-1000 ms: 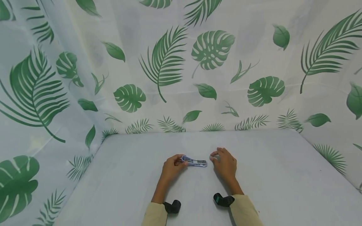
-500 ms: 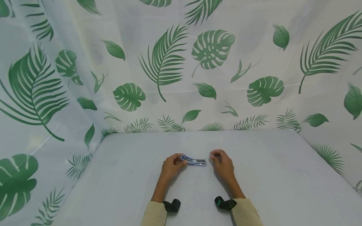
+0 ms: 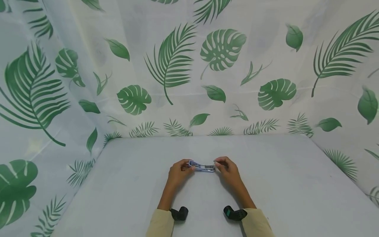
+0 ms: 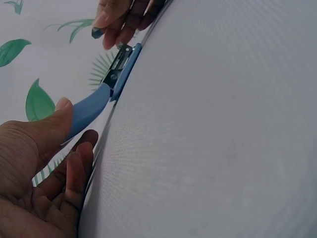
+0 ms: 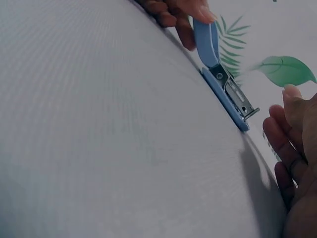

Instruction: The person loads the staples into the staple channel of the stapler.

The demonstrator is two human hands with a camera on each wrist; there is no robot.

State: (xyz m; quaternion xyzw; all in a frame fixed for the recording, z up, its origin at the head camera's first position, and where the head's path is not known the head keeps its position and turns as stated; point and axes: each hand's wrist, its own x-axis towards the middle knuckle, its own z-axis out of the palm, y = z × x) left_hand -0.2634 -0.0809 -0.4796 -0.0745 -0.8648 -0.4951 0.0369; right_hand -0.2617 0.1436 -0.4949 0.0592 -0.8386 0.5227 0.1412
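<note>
A blue stapler [image 3: 204, 170] lies level just over or on the white table, its metal channel exposed. My left hand [image 3: 178, 171] grips its handle end between thumb and fingers. In the left wrist view, the thumb lies along the blue handle [image 4: 90, 112]. My right hand [image 3: 230, 170] is at the stapler's front end, thumb and fingers drawn together. A small dark piece [image 4: 96, 32] shows at its fingertips, too small to name. In the right wrist view, a metal end [image 5: 252, 113] juts from the stapler's front, a little short of the right fingers.
The white table [image 3: 133, 187] stretches around both hands. Behind it and at the sides hangs white cloth [image 3: 183, 112] printed with green leaves. Black cameras [image 3: 235, 213] sit at both wrists, beside pale sleeves.
My right hand has moved left, closing the gap to the stapler's front end. My left hand keeps its grip on the stapler, nearly still.
</note>
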